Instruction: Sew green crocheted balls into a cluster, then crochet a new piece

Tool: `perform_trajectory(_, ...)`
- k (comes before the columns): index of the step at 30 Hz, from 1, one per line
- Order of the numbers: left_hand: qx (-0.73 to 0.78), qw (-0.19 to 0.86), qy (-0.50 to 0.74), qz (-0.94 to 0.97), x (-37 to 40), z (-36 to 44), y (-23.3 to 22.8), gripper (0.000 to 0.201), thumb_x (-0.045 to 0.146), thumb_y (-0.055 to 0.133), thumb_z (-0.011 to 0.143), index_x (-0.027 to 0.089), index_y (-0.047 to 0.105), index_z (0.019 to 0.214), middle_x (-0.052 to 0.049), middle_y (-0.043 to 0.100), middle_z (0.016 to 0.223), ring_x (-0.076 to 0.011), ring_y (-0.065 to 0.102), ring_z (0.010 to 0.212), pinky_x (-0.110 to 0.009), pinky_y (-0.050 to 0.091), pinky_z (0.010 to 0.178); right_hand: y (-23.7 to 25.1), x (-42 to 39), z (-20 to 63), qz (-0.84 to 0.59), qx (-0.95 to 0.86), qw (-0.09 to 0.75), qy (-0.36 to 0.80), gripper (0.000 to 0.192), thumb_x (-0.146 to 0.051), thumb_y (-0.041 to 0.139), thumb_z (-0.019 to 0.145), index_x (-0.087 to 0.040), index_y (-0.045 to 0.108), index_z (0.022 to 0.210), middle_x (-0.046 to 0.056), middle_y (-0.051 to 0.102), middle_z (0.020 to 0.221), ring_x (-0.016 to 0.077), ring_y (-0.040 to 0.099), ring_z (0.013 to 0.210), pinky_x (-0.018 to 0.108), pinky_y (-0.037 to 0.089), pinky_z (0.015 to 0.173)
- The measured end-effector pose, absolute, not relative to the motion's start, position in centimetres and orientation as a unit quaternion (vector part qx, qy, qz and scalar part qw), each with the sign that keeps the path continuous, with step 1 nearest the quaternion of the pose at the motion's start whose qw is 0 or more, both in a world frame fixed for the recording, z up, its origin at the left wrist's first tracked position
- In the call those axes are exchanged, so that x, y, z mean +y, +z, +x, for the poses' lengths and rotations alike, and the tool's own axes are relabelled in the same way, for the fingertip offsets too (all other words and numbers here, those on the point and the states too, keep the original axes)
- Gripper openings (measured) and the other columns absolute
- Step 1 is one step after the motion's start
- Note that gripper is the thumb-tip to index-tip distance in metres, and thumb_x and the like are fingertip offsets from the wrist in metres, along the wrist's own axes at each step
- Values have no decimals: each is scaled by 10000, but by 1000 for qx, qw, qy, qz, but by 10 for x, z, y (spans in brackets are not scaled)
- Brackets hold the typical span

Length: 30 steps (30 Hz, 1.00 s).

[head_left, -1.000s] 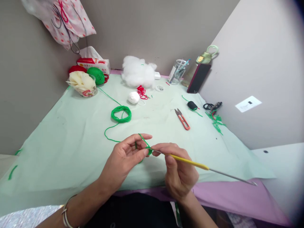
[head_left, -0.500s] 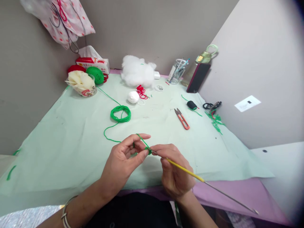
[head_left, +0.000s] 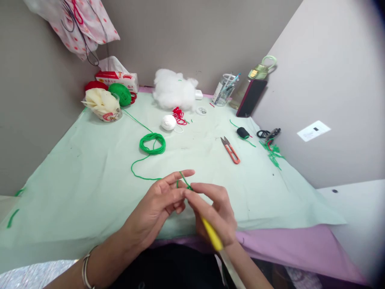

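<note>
My left hand pinches a small piece of green crochet work between thumb and fingers, with a green yarn strand running over its raised index finger. Against it, my right hand grips a crochet hook with a yellow handle; the shaft behind the handle is blurred and the tip is hidden by fingers. From the left hand the strand leads across the cloth to a loose coil of green yarn. Most of the small green piece is covered by my fingertips.
Orange thread snips and a black thread spool lie to the right. Farther back are a white yarn ball, white stuffing, a jar of pens, a phone and a plastic tub.
My right hand has turned, swinging the hook's back end downward and toward me. Its fingers now meet my left thumb, covering more of the green piece. My left hand has shifted slightly right.
</note>
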<state>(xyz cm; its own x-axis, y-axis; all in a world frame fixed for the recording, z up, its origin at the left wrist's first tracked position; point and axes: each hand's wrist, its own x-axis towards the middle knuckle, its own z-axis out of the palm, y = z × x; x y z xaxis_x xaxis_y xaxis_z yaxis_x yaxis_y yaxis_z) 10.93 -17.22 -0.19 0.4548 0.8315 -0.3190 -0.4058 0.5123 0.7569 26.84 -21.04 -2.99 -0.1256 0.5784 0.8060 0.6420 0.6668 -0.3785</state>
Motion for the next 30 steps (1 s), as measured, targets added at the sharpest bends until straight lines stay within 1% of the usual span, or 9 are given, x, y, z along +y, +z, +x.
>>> perform_trajectory(4,359,766,421,327,-170,107,-2,316,250,796,829,224,789,1144,12,551,847,-64,428,614,-194,403,571,-24,-205,263,-414,-598,658,197,266,-85,513,996,-222,725,1080,43,709,897,159,665,762,320,582,689)
perform_trajectory(7,359,735,431,381,-173,108,-3,283,260,790,842,243,794,1125,-2,601,855,-97,509,678,-214,446,627,-20,-201,259,-399,-562,667,283,214,-135,547,1005,-224,740,1026,42,722,908,158,682,778,311,582,691)
perform_trajectory(11,363,721,433,401,-175,111,-5,289,283,817,842,261,791,1128,6,619,817,-107,537,721,-211,467,678,-23,-203,255,-417,-603,644,219,252,-96,570,982,-243,752,1075,50,739,940,181,710,863,322,605,723)
perform_trajectory(16,344,786,415,302,-174,114,-6,398,289,851,812,239,771,1199,22,579,802,-56,431,610,-178,411,576,-31,-209,257,-433,-692,577,38,358,-56,630,933,-266,752,1196,88,717,1081,199,715,919,322,610,706)
perform_trajectory(18,325,823,391,255,-172,113,-8,384,278,838,820,205,777,1192,37,514,750,-40,366,570,-170,390,546,-32,-209,259,-434,-671,597,71,333,-64,595,956,-255,749,1181,77,723,1025,194,711,893,332,604,723)
perform_trajectory(20,316,833,387,238,-170,111,-9,337,254,821,830,185,791,1158,37,492,747,-36,374,572,-164,393,546,-30,-206,261,-437,-597,651,171,289,-88,547,994,-251,745,1126,40,709,910,164,690,794,328,584,719)
perform_trajectory(24,330,796,412,298,-169,110,-11,257,247,808,836,201,805,1089,3,598,841,-75,541,694,-187,480,661,-27,-201,262,-395,-502,687,346,237,-174,536,1033,-256,758,1049,20,700,916,119,647,701,291,554,675)
perform_trajectory(27,340,762,424,353,-172,111,-10,242,256,811,844,219,798,1083,-22,680,899,-137,632,857,-245,524,828,-25,-200,260,-391,-536,662,348,207,-170,602,1003,-254,785,1050,39,737,984,137,671,822,274,565,716)
perform_trajectory(30,338,760,415,369,-173,110,-9,307,274,830,837,251,781,1139,-19,701,930,-164,670,929,-293,521,924,-25,-200,260,-390,-534,666,346,227,-154,596,1005,-262,785,1068,28,746,979,122,673,810,253,565,712)
